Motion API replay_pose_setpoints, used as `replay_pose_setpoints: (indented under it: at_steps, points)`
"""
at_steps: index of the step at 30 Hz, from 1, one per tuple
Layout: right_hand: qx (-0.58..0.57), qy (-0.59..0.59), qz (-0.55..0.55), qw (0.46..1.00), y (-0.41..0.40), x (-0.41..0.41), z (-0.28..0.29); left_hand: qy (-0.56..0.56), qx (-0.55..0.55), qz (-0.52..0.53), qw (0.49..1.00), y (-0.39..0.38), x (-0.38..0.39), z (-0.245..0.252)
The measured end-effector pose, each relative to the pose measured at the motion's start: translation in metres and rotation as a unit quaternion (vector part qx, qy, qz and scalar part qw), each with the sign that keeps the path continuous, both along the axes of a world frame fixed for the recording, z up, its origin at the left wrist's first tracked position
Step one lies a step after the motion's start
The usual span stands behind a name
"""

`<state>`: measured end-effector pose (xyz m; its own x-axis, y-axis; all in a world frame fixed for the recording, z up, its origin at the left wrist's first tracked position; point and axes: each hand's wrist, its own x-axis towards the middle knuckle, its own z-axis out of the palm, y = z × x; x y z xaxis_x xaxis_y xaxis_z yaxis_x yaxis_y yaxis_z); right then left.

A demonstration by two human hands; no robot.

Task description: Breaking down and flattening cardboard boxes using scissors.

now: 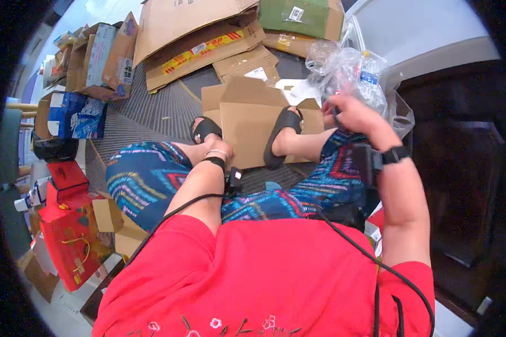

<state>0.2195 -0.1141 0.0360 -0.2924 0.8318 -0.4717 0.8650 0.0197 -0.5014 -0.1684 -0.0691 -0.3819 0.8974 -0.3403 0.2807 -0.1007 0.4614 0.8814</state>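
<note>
A flattened brown cardboard box [246, 135] lies on the floor before me, its flaps spread toward the far side. My left sandalled foot is beside it, and my right foot rests on it. My left hand [226, 148] is at the near left edge of this cardboard; its fingers are mostly hidden by the wrist and forearm. Over the right end of the cardboard is my right hand [354, 111], blurred, with a small dark object [336, 117] between thumb and fingers. Just beyond that hand sit clear plastic bags [333, 63] and a clear plastic bottle [369, 78] with a blue label.
Flattened cartons [194, 25] and a green box [301, 19] are stacked ahead. Open boxes [109, 63], a blue printed carton [78, 113] and a red gift bag [69, 240] line the left. A dark wooden panel [451, 168] stands at the right. Black cables run along my arms.
</note>
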Motion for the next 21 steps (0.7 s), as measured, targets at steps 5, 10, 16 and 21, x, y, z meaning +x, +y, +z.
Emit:
replay_pose_setpoints:
  at_steps: [5,10,16,21]
  points:
    - [0.065,0.103,-0.124,0.985,0.0,0.059,0.033,0.139,-0.141,-0.11,0.974,-0.001,0.036,-0.04]
    - [-0.01,0.127,-0.146,0.981,-0.011,0.066,0.018,0.483,0.542,-0.012,0.688,-0.03,0.066,0.003]
    - [0.034,0.173,-0.143,0.974,-0.015,0.074,0.018,0.621,0.586,0.163,0.494,-0.037,0.072,0.105]
    - [0.036,0.196,-0.188,0.962,-0.019,0.099,0.009,0.636,0.591,0.226,0.442,0.002,0.114,0.219]
